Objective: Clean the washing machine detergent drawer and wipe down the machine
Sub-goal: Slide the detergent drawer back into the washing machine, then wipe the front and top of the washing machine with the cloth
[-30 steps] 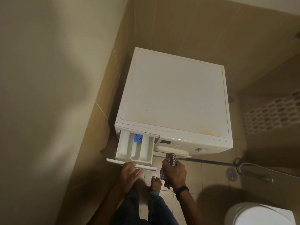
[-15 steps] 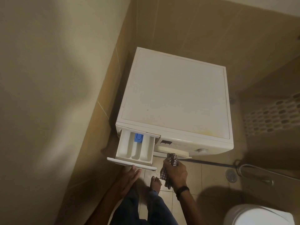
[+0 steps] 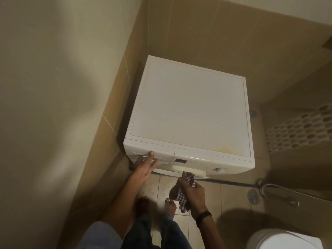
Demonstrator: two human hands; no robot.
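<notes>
A white front-loading washing machine (image 3: 190,112) stands in the corner, with a yellowish stain near the front right of its top. Its detergent drawer (image 3: 161,157) sits flush in the front panel, at the left. My left hand (image 3: 145,164) presses flat against the drawer front, fingers straight. My right hand (image 3: 193,194) grips a checkered cloth (image 3: 185,192) below the machine's front, just under the door handle (image 3: 190,170).
A beige wall is close on the left, tiled walls behind. A grey hose (image 3: 231,184) runs along the floor under the machine toward a floor drain (image 3: 253,196) and a metal hose (image 3: 280,193). A white toilet (image 3: 283,239) is at lower right. My bare feet stand on floor tiles.
The drawer was pulled out with its compartments showing; my left hand has pushed it in and it is now shut. The right hand with the cloth has barely moved.
</notes>
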